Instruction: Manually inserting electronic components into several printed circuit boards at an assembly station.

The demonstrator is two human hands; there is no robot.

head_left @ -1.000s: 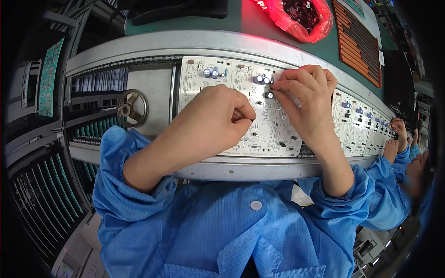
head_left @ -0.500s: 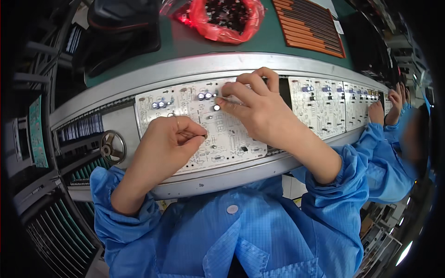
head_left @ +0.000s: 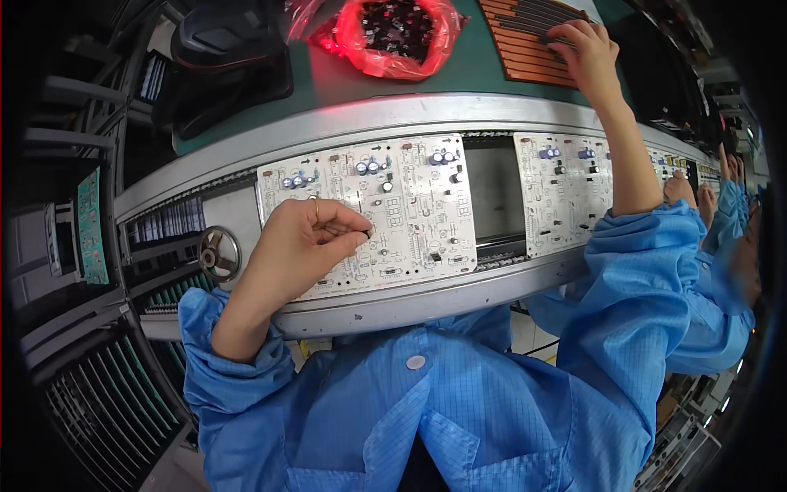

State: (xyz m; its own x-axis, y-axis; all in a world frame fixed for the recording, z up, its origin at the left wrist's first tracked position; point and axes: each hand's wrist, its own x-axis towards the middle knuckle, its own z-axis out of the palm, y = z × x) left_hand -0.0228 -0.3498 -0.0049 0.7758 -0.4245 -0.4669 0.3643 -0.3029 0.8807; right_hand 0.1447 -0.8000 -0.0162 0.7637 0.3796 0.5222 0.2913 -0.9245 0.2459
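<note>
Many dark parts (head_left: 392,20) in red bag (head_left: 385,61)

The left hand (head_left: 307,242) rests pinched on a white circuit board (head_left: 373,213) while the right hand (head_left: 586,51) reaches an orange component tray (head_left: 525,41).

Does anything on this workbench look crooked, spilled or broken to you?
Nothing stands out. The white circuit board lies flat in the conveyor rail, with its parts upright. The left hand rests on it, pinching something small. The right hand reaches to the orange tray. The red bag holds its dark parts; none have spilled.
</note>
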